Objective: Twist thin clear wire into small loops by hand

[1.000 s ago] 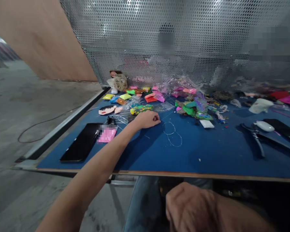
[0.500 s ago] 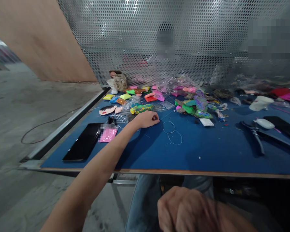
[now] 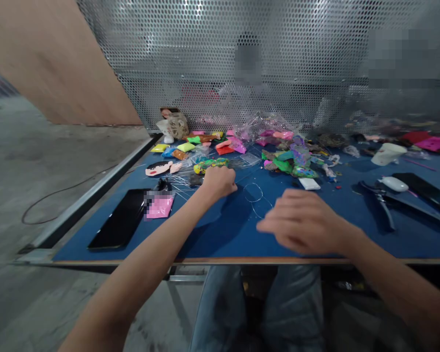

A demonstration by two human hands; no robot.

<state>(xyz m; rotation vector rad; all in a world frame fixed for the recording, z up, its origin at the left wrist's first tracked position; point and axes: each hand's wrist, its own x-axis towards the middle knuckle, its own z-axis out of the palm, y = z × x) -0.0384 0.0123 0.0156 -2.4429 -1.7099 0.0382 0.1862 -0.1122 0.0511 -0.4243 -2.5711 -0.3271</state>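
Note:
My left hand (image 3: 220, 183) is over the blue table, its fingers curled together; whatever lies between them, if anything, is too small to make out. Just to its right, a thin wire bent into loops (image 3: 253, 192) lies on the table. My right hand (image 3: 304, 221) hovers above the front part of the table, right of the loops, blurred, and covers part of the lower loop. Behind my left hand lie a yellow and green clay piece (image 3: 209, 165) and several thin straight wires (image 3: 179, 179).
A black phone (image 3: 119, 219) and a pink packet (image 3: 160, 206) lie at the left. Coloured clay (image 3: 286, 164) and plastic bags line the back, before a perforated metal screen (image 3: 205, 63). Pliers (image 3: 379, 200), a white mouse (image 3: 395, 184) and a white cup (image 3: 388, 153) are at the right.
My right hand has risen from above my lap to over the table. My left hand has lifted slightly near the same spot. The view has shifted a little.

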